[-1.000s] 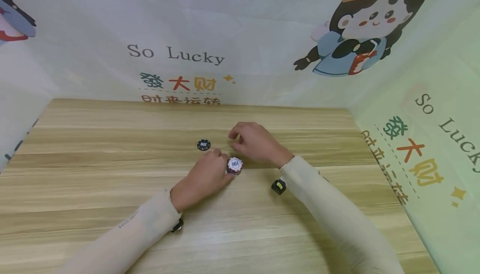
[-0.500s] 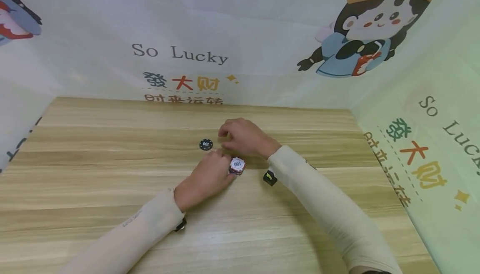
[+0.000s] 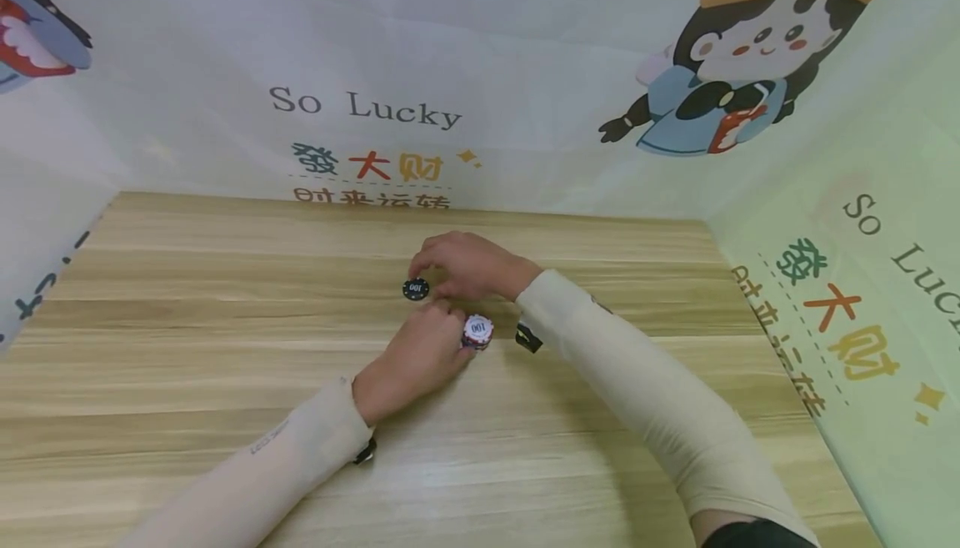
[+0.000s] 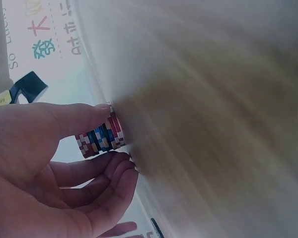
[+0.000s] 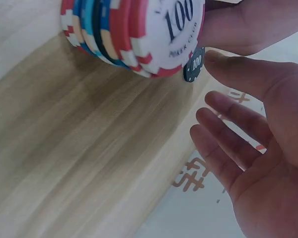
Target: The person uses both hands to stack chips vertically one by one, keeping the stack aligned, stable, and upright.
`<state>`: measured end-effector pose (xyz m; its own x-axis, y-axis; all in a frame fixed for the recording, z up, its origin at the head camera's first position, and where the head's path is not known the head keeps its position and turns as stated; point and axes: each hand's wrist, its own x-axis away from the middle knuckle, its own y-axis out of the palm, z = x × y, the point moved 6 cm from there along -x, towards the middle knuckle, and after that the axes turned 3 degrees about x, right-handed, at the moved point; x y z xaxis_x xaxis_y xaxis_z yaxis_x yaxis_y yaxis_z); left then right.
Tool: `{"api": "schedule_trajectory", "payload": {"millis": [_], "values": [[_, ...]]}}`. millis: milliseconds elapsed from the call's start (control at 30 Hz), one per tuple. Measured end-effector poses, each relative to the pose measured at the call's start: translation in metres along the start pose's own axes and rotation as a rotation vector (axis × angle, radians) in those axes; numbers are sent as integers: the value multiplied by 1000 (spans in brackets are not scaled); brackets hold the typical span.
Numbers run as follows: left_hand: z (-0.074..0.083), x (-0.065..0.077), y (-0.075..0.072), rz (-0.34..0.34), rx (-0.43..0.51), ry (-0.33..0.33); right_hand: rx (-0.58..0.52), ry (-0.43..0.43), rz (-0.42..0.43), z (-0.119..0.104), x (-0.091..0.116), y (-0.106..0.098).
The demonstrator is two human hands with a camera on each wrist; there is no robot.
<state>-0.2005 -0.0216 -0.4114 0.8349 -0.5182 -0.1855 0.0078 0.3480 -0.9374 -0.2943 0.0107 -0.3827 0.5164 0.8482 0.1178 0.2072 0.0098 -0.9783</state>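
Note:
My left hand (image 3: 416,354) holds a short stack of poker chips (image 3: 478,331), a white-faced chip marked 100 on top. In the left wrist view the thumb lies along one side of the stack (image 4: 102,137) and curled fingers are at the other; red, blue and white edges show between. A single black poker chip (image 3: 416,289), also marked 100, lies flat just beyond the left hand. Over it reaches my right hand (image 3: 472,267), index fingertip right at the chip's far edge. Seen from the right wrist, thumb and fingers are spread, with the black chip (image 5: 191,70) near the thumb tip.
The wooden table (image 3: 225,281) carries the chips. Behind it rises a pale printed cloth (image 3: 525,114), and another cloth wall (image 3: 900,306) bounds the right side. Small black devices sit at both wrists, the right one (image 3: 528,338) hanging close to the stack.
My right hand has moved left from beyond the stack to the black chip. My left hand keeps its hold on the stack. The whole view has shifted slightly.

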Motion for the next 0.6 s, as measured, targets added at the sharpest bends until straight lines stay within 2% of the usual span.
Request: {"api": "schedule_trajectory", "payload": {"millis": [333,600], "values": [[2,2,1,39,-44,-7,40,-87,-58,-8,-17,1],[2,2,2,-19,-49,-41,57,-112,-101,-13,-30,4]]}}
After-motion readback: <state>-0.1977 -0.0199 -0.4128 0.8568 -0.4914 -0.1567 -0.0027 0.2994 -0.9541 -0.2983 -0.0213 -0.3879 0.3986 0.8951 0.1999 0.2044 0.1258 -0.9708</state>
